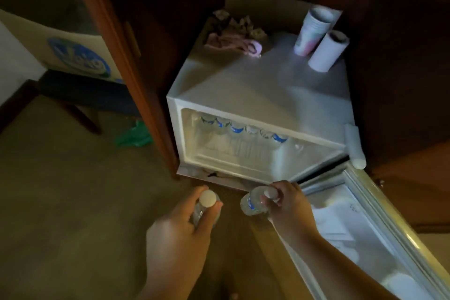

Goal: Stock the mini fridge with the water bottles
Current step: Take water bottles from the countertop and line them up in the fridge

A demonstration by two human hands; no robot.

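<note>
L hand (180, 226) fingers (214, 209) curl round a water bottle (207, 204) just under its white cap; body mostly hidden behind the hand. R hand (289, 204) clamps a 2nd bottle (253, 203) at the neck, tilted, base toward the mini fridge (255, 95). Beyond the fingertips, a row of bottles (243, 129) inside, blurry, lower parts hard to make out. Door (365, 226) open to the R, cut off by the frame.

White fridge (255, 90), door (379, 224) open; bottles (239, 129) row inside at back; two capped bottles (207, 204) held in front.
</note>
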